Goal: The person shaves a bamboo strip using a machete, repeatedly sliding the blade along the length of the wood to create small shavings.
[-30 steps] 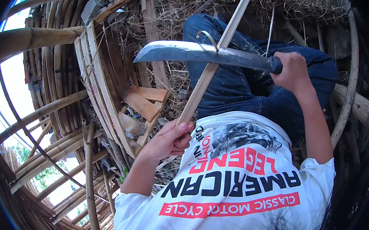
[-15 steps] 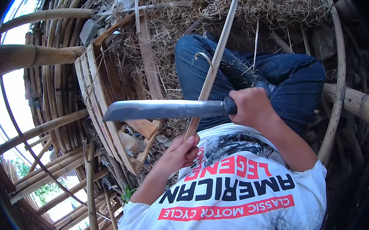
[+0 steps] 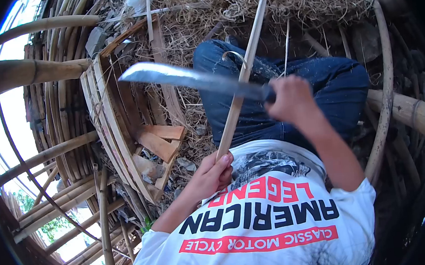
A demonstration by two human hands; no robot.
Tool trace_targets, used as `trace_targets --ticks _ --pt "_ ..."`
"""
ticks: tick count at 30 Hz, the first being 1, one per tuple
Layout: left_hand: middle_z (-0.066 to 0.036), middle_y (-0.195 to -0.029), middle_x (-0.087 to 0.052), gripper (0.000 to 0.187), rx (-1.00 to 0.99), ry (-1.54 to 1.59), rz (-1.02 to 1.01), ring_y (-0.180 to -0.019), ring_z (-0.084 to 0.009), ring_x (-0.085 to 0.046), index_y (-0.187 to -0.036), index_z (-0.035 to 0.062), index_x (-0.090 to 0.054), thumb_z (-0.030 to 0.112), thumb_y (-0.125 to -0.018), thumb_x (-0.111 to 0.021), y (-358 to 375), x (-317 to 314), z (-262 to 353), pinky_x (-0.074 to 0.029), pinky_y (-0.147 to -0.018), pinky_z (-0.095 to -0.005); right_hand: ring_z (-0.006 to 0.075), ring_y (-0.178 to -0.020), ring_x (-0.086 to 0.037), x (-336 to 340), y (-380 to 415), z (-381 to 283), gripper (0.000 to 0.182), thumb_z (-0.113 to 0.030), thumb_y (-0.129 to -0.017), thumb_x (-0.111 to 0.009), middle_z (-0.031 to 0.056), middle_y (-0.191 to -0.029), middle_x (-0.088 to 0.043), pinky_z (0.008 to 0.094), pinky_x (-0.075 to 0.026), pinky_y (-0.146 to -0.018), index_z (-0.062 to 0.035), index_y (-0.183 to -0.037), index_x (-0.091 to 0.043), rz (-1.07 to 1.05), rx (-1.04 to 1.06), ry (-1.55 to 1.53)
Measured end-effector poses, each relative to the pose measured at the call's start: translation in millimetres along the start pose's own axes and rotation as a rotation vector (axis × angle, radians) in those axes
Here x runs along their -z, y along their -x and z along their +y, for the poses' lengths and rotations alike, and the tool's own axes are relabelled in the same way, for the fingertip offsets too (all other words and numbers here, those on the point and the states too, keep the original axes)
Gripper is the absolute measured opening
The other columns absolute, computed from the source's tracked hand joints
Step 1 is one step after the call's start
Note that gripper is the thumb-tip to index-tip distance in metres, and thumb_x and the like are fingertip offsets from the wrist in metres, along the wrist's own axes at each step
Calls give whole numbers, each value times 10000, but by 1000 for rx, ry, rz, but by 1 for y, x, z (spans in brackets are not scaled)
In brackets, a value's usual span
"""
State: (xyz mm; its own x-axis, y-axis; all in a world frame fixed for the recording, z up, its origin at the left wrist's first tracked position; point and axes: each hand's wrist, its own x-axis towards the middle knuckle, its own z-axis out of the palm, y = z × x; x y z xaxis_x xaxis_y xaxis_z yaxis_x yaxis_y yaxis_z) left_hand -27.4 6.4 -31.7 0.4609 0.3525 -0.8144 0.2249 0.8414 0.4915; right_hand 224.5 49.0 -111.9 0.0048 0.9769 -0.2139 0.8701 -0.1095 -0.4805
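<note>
My left hand (image 3: 214, 174) is closed around the near end of a long bamboo strip (image 3: 230, 123), which slants away over my crossed legs toward the shavings. In my right hand (image 3: 291, 97) is the dark handle of a machete (image 3: 184, 80). Its broad blade points left and crosses over the strip, slightly blurred by motion. A thin curled shaving (image 3: 236, 56) stands off the strip just beyond the blade. The lower part of the handle is hidden in my fist.
Pale shavings (image 3: 312, 5) are heaped beyond my legs. Several split bamboo pieces (image 3: 104, 115) and short wooden offcuts (image 3: 161, 145) lie at left. A bamboo frame (image 3: 35, 71) rises on the far left. A curved pole (image 3: 385, 71) and a thick bamboo pole (image 3: 406, 114) are at right.
My right hand has moved the machete farther along the strip, away from my body, and the blade's tip has tilted up. My left hand keeps its hold on the strip.
</note>
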Motion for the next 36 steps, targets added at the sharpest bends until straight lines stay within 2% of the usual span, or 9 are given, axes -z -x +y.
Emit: trace_targets --ticks 7,12,15,17,21,27,30,32,36 --pt "64 -564 -267 252 -42 80 -48 -434 -55 -214 -927 107 -415 334 -1035 -405 -13 8 -1 -184 -403 -234 346 -786 -683 3 -18 27 267 -285 -678 -728 195 -790 -679 450 -543 -752 -65 -822 -680 27 -72 -24" --pt "60 -565 -306 222 -50 -124 37 -439 -48 -257 -978 83 -461 282 -1041 -385 -15 -6 4 -214 -407 -229 344 -719 -684 -4 5 -21 249 -278 -669 -719 167 -745 -679 429 -539 -696 -80 -814 -677 -109 234 -113" --pt "60 -575 -343 200 -47 -105 46 -456 -43 -283 -967 75 -471 244 -1039 -391 -7 5 -2 -239 -420 -225 345 -737 -687 -6 -33 16 256 -274 -671 -719 167 -770 -685 440 -541 -717 -80 -835 -686 106 44 -6" --pt "62 -578 -341 199 -51 -59 25 -458 -46 -286 -948 76 -461 244 -1037 -402 -3 7 -3 -242 -419 -226 350 -792 -686 4 -57 52 264 -267 -681 -707 172 -817 -690 453 -541 -752 -75 -861 -692 10 -125 -98" --pt "62 -556 -305 234 -29 -10 -25 -425 -55 -269 -936 90 -446 303 -1029 -425 -16 6 -4 -220 -394 -236 361 -802 -683 10 -47 41 261 -272 -687 -699 185 -832 -688 461 -543 -768 -66 -847 -690 104 -122 -3" --pt "63 -553 -333 208 -120 -295 107 -433 -56 -288 -976 91 -478 277 -1036 -406 -24 -1 -3 -244 -419 -227 330 -758 -694 -1 -16 -10 272 -277 -658 -701 167 -783 -692 428 -549 -737 -50 -807 -695 -90 222 -143" --pt "62 -559 -327 209 -24 -100 45 -437 -60 -278 -957 85 -467 273 -1032 -417 1 6 -1 -228 -423 -228 352 -731 -677 -6 -43 19 184 -247 -659 -665 184 -720 -670 451 -537 -691 -85 -745 -673 90 122 -42" --pt "59 -566 -317 208 23 -8 15 -441 -58 -263 -937 87 -450 273 -1027 -430 1 8 5 -228 -418 -231 354 -820 -667 17 -74 56 206 -242 -641 -683 164 -800 -680 451 -537 -770 -73 -759 -680 -61 -113 -237" --pt "55 -572 -319 211 -26 -39 33 -435 -59 -263 -944 88 -438 284 -1023 -440 -14 4 14 -220 -407 -231 350 -851 -663 8 -99 71 217 -262 -641 -702 166 -829 -677 448 -535 -779 -74 -744 -677 109 -50 -56"
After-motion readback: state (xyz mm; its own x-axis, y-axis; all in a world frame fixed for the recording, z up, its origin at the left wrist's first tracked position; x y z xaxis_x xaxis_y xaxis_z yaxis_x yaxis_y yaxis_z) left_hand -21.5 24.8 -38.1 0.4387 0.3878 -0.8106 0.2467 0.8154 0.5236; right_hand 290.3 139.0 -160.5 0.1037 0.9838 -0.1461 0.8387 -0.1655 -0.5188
